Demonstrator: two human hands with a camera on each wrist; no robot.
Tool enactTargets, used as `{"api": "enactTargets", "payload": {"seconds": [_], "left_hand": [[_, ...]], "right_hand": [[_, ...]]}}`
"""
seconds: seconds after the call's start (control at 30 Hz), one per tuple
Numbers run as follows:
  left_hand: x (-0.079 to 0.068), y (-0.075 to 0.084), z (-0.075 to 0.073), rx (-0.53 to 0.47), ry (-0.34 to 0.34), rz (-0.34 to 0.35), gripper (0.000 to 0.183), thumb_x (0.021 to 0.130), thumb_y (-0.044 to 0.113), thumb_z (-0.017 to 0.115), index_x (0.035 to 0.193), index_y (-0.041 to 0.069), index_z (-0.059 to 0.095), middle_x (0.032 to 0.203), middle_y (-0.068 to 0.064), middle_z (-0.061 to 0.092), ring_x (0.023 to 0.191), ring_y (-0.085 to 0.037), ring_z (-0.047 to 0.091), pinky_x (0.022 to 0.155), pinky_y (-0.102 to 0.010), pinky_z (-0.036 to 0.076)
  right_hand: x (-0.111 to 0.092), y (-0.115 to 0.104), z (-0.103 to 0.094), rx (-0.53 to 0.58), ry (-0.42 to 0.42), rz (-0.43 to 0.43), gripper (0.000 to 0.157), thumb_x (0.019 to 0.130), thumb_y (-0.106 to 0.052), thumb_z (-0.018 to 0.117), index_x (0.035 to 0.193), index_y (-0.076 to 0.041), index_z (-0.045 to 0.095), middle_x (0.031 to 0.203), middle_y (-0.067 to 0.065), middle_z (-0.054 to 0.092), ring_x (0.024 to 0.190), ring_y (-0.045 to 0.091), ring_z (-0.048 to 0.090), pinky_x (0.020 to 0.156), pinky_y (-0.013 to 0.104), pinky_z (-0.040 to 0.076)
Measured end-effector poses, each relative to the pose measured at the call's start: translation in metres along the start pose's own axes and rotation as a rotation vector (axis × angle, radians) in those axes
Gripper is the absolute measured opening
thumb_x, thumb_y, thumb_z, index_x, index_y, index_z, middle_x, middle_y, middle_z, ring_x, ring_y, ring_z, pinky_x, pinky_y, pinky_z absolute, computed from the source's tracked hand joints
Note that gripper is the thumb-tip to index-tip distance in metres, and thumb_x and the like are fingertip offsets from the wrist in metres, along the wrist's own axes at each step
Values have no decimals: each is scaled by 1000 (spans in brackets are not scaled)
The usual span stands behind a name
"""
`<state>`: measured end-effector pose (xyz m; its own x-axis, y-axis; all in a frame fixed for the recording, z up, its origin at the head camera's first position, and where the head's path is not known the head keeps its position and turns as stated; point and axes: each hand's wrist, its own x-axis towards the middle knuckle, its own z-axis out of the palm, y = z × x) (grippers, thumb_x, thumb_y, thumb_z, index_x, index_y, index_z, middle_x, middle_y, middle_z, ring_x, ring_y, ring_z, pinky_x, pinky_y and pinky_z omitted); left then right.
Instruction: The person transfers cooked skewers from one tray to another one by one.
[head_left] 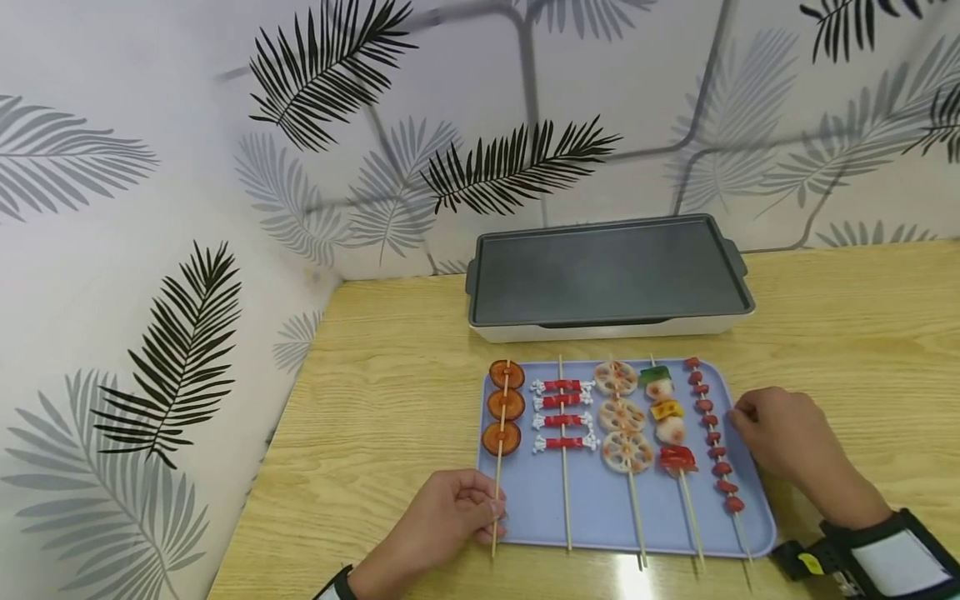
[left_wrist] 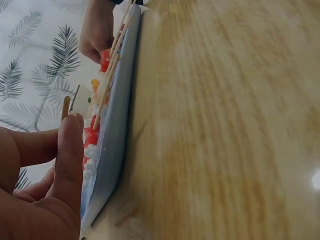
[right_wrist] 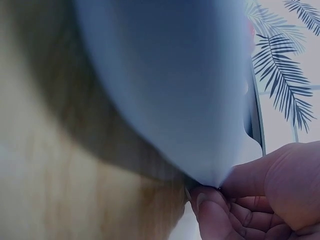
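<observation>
A light blue tray [head_left: 536, 500] lies on the wooden table with five skewers side by side. My left hand [head_left: 487, 515] pinches the bare stick of the leftmost skewer [head_left: 504, 406], which carries three round orange-brown slices, at the tray's front left corner. In the left wrist view, that stick's tip [left_wrist: 66, 106] shows above my left hand's fingers [left_wrist: 70, 150], beside the tray's edge [left_wrist: 117, 130]. My right hand [head_left: 741, 417] grips the tray's right rim next to the red bead-like skewer [head_left: 714, 433]. In the right wrist view, my fingers [right_wrist: 215, 200] pinch the tray's edge [right_wrist: 165, 75].
A dark rectangular griddle pan [head_left: 607, 275] stands behind the tray, against the leaf-patterned wall [head_left: 150, 250]. That wall also closes the left side. The other skewers hold red-and-white pieces [head_left: 562, 414], lotus root slices [head_left: 621, 417] and mixed vegetables [head_left: 666, 417]. Bare wooden tabletop [head_left: 862, 333] extends right.
</observation>
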<state>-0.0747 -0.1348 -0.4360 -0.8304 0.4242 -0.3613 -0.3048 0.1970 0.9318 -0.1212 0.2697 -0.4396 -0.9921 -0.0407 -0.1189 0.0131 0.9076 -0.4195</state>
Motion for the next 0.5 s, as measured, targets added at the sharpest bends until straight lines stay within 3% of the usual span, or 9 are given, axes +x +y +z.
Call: {"api": "enactTargets", "payload": {"seconds": [0.5], "left_hand": [[6,-7,3,57,3,-1,12,94,3,63,98,-8,64,81,-10,69,73,-18,70,62,-25,57]], "right_hand": [[0,-1,0,-5,-7,1,22,91,-10,64,88,11,68,68,8,61,60,20,50,51,31,39]]}}
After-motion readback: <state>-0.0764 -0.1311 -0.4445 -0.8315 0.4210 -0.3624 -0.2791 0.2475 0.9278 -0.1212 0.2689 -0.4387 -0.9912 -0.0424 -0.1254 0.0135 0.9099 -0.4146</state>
